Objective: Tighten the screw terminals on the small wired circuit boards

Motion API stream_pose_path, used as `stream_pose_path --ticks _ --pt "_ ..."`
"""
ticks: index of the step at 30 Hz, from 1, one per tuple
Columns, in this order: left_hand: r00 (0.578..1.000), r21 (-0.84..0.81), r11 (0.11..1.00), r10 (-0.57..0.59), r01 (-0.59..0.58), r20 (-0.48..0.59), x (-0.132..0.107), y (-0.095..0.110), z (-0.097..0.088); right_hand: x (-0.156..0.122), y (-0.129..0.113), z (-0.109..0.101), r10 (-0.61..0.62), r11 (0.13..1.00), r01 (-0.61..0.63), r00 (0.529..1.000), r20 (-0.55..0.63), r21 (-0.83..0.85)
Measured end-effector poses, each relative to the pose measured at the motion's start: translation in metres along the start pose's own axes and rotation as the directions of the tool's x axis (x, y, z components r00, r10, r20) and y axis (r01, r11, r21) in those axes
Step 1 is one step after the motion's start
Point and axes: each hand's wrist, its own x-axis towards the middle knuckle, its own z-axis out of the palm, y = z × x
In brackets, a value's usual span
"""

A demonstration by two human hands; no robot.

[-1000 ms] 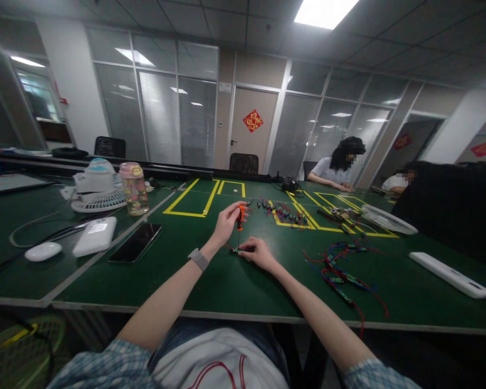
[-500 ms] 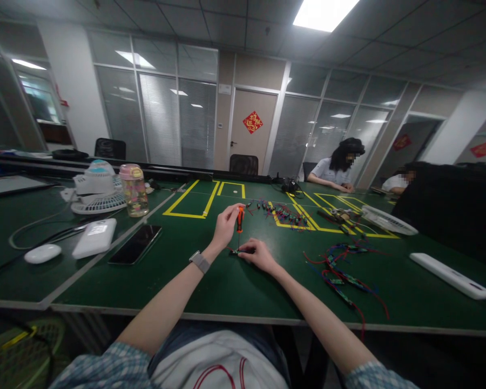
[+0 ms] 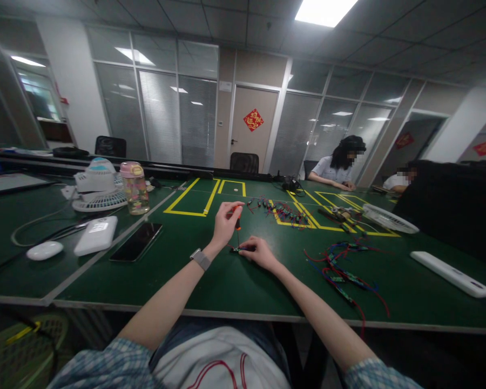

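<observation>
My left hand is closed round the orange and black handle of a screwdriver, which stands nearly upright. Its thin shaft runs down to a small green circuit board on the table. The contact at the tip is too small to make out. With fingers pinched, my right hand grips the board's right end and rests on the tabletop. Further right lies a loose group of small boards with red and blue wires. Beyond my hands is a pile of similar wired boards.
On the left are a phone, a white power bank, a white mouse, a bottle and a fan. A white power strip lies at right. Yellow tape marks the green table. Two people sit far right.
My left hand has shifted slightly on the screwdriver, covering more of its handle. My right hand keeps its pinch on the board. The view has moved a little.
</observation>
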Motion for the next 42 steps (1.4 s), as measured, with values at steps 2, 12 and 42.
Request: stream_pose_path --ticks 2,12,42 --pt "1.0 -0.011 1.0 0.009 -0.009 -0.009 0.0001 -0.0009 -0.0001 0.0003 0.0005 0.0004 -0.001 1.0 0.001 1.0 -0.002 -0.004" --pt "0.999 0.078 0.996 0.036 -0.034 -0.023 -0.0033 0.002 0.0011 0.0008 0.0023 0.0008 -0.011 1.0 0.011 1.0 0.0 0.006" --pt "0.999 -0.01 0.999 -0.032 0.032 0.002 -0.0035 0.0001 0.0017 0.0001 0.0029 -0.0002 -0.027 1.0 0.027 1.0 0.003 -0.006"
